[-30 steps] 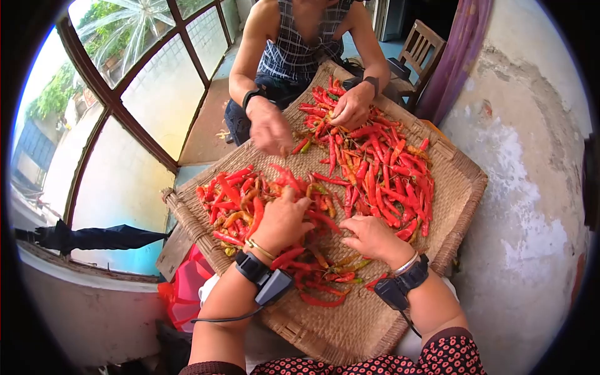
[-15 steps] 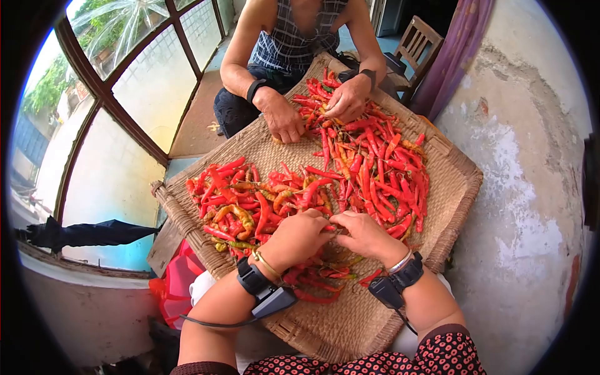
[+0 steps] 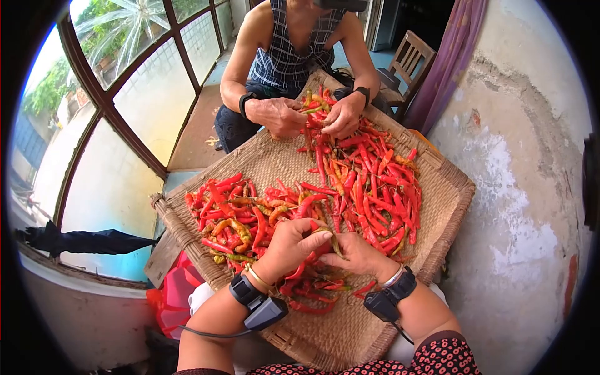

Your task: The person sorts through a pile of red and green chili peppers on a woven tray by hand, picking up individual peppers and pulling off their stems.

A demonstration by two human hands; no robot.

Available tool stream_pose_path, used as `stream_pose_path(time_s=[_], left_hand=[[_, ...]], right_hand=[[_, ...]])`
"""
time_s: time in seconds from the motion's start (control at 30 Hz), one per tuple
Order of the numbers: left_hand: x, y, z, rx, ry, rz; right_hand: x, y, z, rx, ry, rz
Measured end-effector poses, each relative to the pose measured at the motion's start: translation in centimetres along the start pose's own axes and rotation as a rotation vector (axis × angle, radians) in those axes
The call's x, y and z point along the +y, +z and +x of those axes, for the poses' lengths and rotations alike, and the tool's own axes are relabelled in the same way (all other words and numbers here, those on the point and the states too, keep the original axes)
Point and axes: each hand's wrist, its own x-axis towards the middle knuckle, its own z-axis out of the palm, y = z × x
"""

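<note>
My left hand point(image 3: 292, 249) is closed, thumb and fingers pinching a greenish-brown chili pepper point(image 3: 335, 244) above the pile. The pepper's lower end meets the closed fingers of my right hand point(image 3: 357, 255), which grip it too. Beneath both hands lie red chili peppers point(image 3: 306, 290), partly hidden by them. More peppers, red with some yellow-orange ones point(image 3: 237, 234), are heaped to the left. A larger heap of red chilies point(image 3: 378, 194) spreads to the right and up toward the other person. All rest on a woven basket tray point(image 3: 356, 331).
Opposite sits another person point(image 3: 300, 56), both hands at the far heap, a greenish pepper near their fingers. A wooden chair point(image 3: 409, 69) stands behind. Windows with a folded dark umbrella point(image 3: 100, 241) line the left; a red plastic bag point(image 3: 172, 297) is below. A worn wall point(image 3: 506, 187) bounds the right.
My hands have lifted from the pile and now show a greenish-brown chili pepper between them. The other person's left-side hand has risen to meet their other hand.
</note>
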Motion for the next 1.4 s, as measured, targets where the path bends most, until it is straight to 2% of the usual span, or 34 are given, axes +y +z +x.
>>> stream_pose_path(time_s=[0.03,0.17,0.23,0.37,0.43,0.47,0.5,0.53,0.6,0.63,0.67,0.73,0.77,0.83,0.87,0.93,0.97,1.0,1.07,1.1,1.17,1.3,1.33,1.37,1.4], left_hand=[[-0.3,0.1,0.0,-0.011,-0.004,-0.156],[-0.7,0.1,0.1,0.004,-0.114,-0.307],[-0.5,-0.2,0.4,0.070,-0.114,-0.375],[-0.6,-1.1,0.8,0.095,-0.152,-0.446],[-0.7,-1.4,0.8,0.035,-0.189,-0.216],[-0.6,-1.7,0.8,0.036,-0.192,-0.218],[-0.4,-2.1,0.7,-0.024,-0.194,-0.080],[-0.2,-2.3,0.7,-0.084,-0.196,0.058],[0.5,-2.2,0.5,-0.079,-0.213,0.042],[0.8,-2.1,0.5,-0.075,-0.228,0.031],[1.0,-2.0,0.4,-0.079,-0.230,0.028],[1.2,-1.8,0.4,-0.064,-0.212,0.057],[0.7,-1.5,0.4,-0.043,-0.191,0.030],[0.0,-1.2,0.8,-0.016,-0.195,-0.024],[-0.3,-1.0,0.7,0.013,-0.207,-0.083],[-0.1,-1.0,0.8,0.001,-0.254,-0.256],[-0.5,-1.1,0.8,-0.049,-0.258,-0.345],[-0.4,-0.9,0.7,-0.049,-0.257,-0.345],[0.3,-0.6,0.6,-0.085,-0.216,-0.402],[0.7,-0.7,0.5,-0.096,-0.239,-0.376],[0.8,-0.8,0.4,-0.118,-0.238,-0.329],[0.5,-0.7,0.4,-0.090,-0.208,-0.248],[0.3,-0.8,0.4,-0.088,-0.208,-0.249],[-0.1,-0.9,0.5,-0.014,-0.133,-0.103],[-0.6,-1.1,0.5,0.059,-0.059,0.041]], right_hand=[[0.0,0.0,-0.1,-0.013,0.056,0.025],[1.0,0.1,-0.4,0.053,0.061,0.071],[0.7,-0.8,-0.4,0.016,0.343,0.251],[0.1,-2.3,-1.1,0.005,0.398,0.241],[-0.1,-3.4,-1.4,-0.006,0.437,0.157],[-0.3,-4.0,-1.4,-0.013,0.472,0.072],[-0.6,-4.5,-1.4,0.009,0.494,-0.063],[-0.3,-4.8,-1.4,0.007,0.496,-0.064],[0.9,-5.3,-1.2,0.090,0.517,-0.143],[1.1,-5.4,-0.7,0.209,0.514,0.058],[1.2,-5.1,-0.1,0.366,0.404,0.259],[1.0,-4.1,0.8,0.586,0.202,0.449],[1.8,-4.0,0.7,0.589,0.205,0.450],[2.9,-3.6,0.9,0.572,0.108,0.112],[3.3,-3.4,0.7,0.566,0.117,0.121],[2.0,-2.8,0.4,0.286,0.280,0.117],[3.0,-1.6,0.6,0.290,0.219,0.251],[1.8,-1.2,0.6,0.272,0.185,0.201],[2.3,0.2,0.9,0.283,-0.001,0.308],[2.0,0.0,0.9,0.283,0.001,0.312],[1.0,-0.7,0.4,0.065,0.161,0.174],[0.1,-1.5,-0.1,0.091,0.262,0.230],[-0.2,-2.2,-0.2,-0.037,0.348,0.175],[-0.3,-2.8,-0.3,-0.167,0.436,0.120],[-0.1,-3.2,-0.4,-0.171,0.441,0.121]])
